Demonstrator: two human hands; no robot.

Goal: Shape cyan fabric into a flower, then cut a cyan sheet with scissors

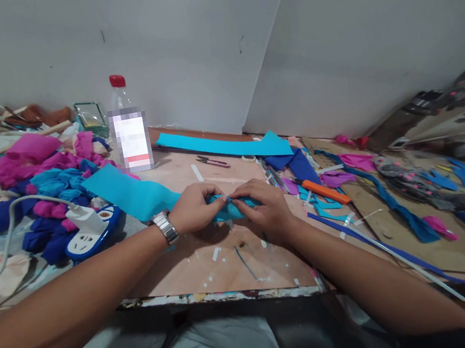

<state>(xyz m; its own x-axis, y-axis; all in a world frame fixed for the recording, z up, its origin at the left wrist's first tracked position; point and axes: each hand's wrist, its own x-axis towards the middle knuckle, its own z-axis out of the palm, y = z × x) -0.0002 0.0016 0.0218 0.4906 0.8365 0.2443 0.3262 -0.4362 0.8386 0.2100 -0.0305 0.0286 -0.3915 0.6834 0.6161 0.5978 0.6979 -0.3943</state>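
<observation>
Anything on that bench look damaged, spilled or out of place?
The table's front edge looks ragged, perhaps chipped. Toward the right, a thin white stick juts past the edge, so it could be knocked. Pale scraps litter the middle. The bottle stands upright; I see no spill.

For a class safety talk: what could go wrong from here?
The bottle stands near the power socket; if knocked, any liquid might reach it. The blue band trailing from the left hand could snag on the plug. Beyond the hands lie the snips, which might prick a reaching finger.
</observation>
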